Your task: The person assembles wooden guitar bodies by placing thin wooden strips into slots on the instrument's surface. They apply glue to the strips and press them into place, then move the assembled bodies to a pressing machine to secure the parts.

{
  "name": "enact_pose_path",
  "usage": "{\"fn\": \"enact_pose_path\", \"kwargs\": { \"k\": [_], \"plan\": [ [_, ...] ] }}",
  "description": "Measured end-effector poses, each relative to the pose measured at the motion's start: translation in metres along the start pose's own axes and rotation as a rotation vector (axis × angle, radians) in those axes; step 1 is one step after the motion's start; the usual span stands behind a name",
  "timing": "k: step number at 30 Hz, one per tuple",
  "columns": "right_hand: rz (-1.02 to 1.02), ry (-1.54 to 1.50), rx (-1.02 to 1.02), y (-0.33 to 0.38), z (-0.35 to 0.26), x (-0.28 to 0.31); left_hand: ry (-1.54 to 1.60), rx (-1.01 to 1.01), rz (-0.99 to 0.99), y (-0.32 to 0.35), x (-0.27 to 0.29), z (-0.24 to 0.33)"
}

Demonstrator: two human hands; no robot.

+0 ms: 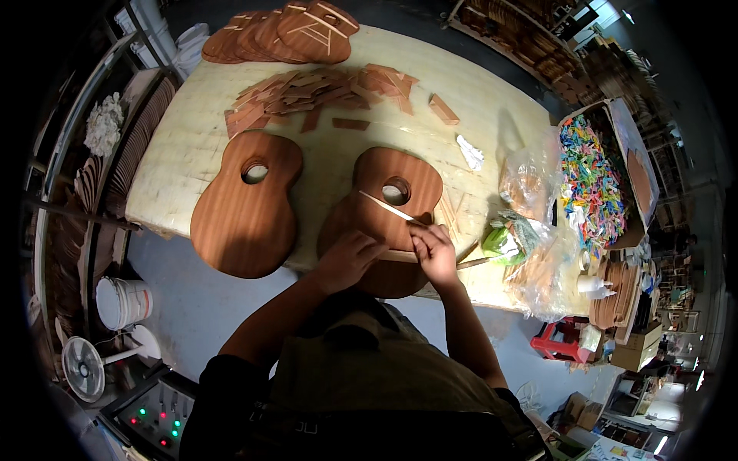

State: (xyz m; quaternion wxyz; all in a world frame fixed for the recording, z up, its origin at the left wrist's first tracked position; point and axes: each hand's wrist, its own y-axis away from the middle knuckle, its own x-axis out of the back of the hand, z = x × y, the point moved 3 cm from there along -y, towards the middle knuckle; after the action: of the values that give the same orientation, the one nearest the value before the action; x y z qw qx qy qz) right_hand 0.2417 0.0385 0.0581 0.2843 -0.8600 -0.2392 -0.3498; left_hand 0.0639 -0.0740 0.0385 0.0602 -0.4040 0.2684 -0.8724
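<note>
On the bench (165, 150), we list, left to right:

One brown guitar body (244, 219), overhanging the near edge toward its left corner. Several brown guitar plates (315, 34), overlapping at the far edge, left part. Flat wood pieces (304, 94), heaped nearer than those plates.

Left hand (352, 260): fingers pinched on the left end of a pale wooden strip (401, 256). We find this strip above the second guitar body (373, 165), by the middle of the near edge. Thin pale stick (390, 207), slanting over that body to the right hand (434, 252), whose fingers close on the strip's right end; we cannot tell whether they also grasp the stick.

Coloured clips (590, 180), many, boxed at the right edge.
</note>
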Motion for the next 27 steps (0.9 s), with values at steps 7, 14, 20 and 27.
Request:
{"fn": "enact_pose_path", "kwargs": {
  "k": [7, 14, 20, 27],
  "plan": [
    [0.21, 0.216, -0.112, -0.01, 0.01, -0.002, 0.025, -0.027, -0.077, -0.006, 0.001, -0.001],
    [1.03, -0.458, -0.498, 0.074, 0.053, 0.075, 0.021, 0.036, -0.087, -0.006, -0.002, 0.005],
    [1.657, -0.39, -0.743, 0.192, 0.128, 0.155, 0.021, 0.029, -0.139, -0.01, -0.003, 0.004],
    [1.048, 1.029, -0.761, 0.169, 0.143, 0.193, 0.082, 0.173, -0.125, -0.007, -0.005, 0.0]
  ]
}}
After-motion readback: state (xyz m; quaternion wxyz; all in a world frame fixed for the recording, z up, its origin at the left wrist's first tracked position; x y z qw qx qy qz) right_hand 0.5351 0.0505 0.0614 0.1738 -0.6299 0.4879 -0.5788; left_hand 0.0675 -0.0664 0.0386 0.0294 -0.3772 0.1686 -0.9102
